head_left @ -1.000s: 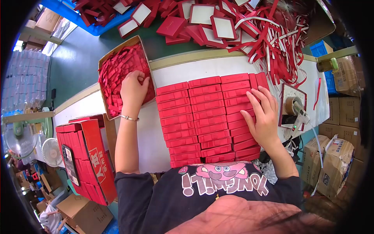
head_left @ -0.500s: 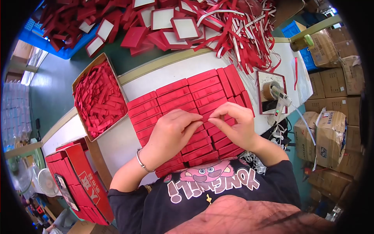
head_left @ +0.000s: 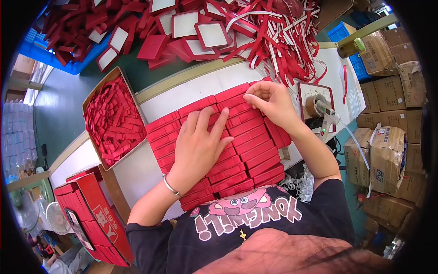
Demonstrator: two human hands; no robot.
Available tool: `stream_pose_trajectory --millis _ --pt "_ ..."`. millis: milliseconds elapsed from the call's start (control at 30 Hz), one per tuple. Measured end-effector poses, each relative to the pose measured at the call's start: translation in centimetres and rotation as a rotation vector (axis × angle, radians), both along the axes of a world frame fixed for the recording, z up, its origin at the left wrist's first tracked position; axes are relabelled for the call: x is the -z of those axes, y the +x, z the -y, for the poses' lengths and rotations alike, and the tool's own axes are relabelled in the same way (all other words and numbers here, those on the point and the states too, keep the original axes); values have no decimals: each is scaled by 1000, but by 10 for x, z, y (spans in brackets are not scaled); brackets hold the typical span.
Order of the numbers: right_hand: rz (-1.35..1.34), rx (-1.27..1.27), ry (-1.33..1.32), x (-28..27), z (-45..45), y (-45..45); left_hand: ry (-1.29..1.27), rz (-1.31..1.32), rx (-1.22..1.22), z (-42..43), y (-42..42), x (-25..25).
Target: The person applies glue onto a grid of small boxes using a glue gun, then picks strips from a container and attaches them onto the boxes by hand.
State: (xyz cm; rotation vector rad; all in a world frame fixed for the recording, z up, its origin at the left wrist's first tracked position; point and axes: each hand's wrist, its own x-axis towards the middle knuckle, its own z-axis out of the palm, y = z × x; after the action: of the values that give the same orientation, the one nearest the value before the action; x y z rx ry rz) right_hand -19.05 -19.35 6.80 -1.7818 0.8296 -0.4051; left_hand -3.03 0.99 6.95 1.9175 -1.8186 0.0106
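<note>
My left hand (head_left: 198, 144), with a silver bangle at the wrist, lies with fingers spread on rows of slim red boxes (head_left: 255, 146). Some of the boxes carry a flat red ribbon band across them. Toward the far right of the stack is my right hand (head_left: 273, 102). Its thumb and index finger are pinched together at the edge of a far-row box; whatever may be between the tips is too small to make out. Left of the stack, a cardboard box (head_left: 102, 157) holds many short folded red ribbon pieces (head_left: 112, 121).
A hot glue gun (head_left: 329, 121) and a tape roll (head_left: 312, 106) sit on a tray at right. Loose red and white ribbons (head_left: 292, 45) and red box parts (head_left: 153, 47) pile up at the back. A filled red carton (head_left: 102, 214) stands at lower left, cardboard cartons (head_left: 388, 160) at right.
My hands have parted from their meeting point over the middle of the stack. The left has spread flat on the boxes; the right has moved to the far row. Right-hand boxes in the stack sit differently.
</note>
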Motion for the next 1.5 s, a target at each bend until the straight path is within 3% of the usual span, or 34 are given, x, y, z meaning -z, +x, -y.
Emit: stream_pose_trajectory --millis 167,267,367,400,533,1500 --pt "-73 -7 -103 8 2 -1 118 130 -5 11 1 12" --pt "-75 15 -455 -5 -13 -4 126 161 6 14 0 13" --pt "13 -101 -1035 -5 -34 -13 96 213 17 16 -3 16" --pt "-48 -184 -1062 4 -43 -20 94 208 14 17 -4 17" --pt "-250 -265 -1036 11 -59 -25 93 194 13 19 -6 17" --pt "-352 -286 -1107 6 -52 -18 56 124 11 22 0 20"
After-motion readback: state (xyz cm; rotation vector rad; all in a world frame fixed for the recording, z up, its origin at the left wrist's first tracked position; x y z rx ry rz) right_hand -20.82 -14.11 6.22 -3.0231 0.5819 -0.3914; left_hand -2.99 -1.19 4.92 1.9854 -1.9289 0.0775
